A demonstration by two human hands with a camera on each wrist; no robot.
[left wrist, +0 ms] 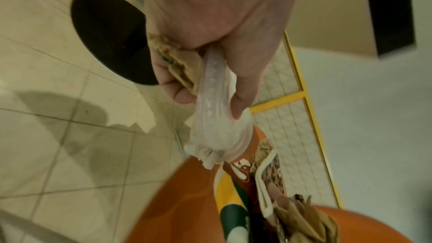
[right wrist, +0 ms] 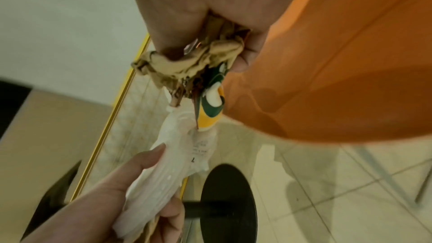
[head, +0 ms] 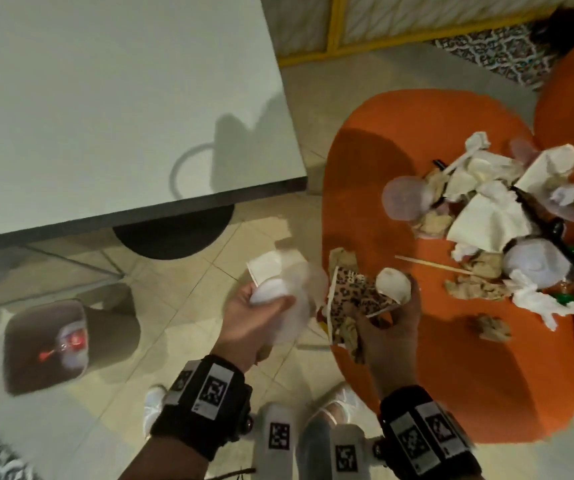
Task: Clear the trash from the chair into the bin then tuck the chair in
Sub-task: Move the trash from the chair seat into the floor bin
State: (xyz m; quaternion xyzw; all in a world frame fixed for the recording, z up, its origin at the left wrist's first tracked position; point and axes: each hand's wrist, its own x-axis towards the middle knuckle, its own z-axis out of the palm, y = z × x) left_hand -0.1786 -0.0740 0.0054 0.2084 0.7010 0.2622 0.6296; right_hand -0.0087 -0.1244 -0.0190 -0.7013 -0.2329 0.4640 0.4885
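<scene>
Left hand (head: 256,315): fingers and thumb clamped round clear plastic lids (head: 294,292) with white napkins; the left wrist view adds a brown paper scrap (left wrist: 177,66) pinched against the palm. It is held over the floor, just left of the chair edge.
Right hand (head: 387,329): fingers closed round a leopard-print cup (head: 354,296), crumpled brown paper (right wrist: 187,66) and a white lid (head: 393,285); a green and yellow wrapper (right wrist: 211,108) sticks out in the right wrist view. It sits at the near left edge of the seat, just beside the left hand.
Bin (head: 41,344): on the floor to the left, well apart from both hands, open-topped, with clear plastic and a red item inside.
Chair (head: 417,375): orange, on the right, pulled out from the table.
Trash (head: 500,223): heaped on the far right of the seat – napkins, brown paper, clear lids, black utensils. A wooden stick (head: 434,265) lies on the seat just left of the heap, and one paper ball (head: 491,327) lies apart, nearer.
Table (head: 105,116): grey top, upper left, with a round black base (head: 174,233) beneath it.
</scene>
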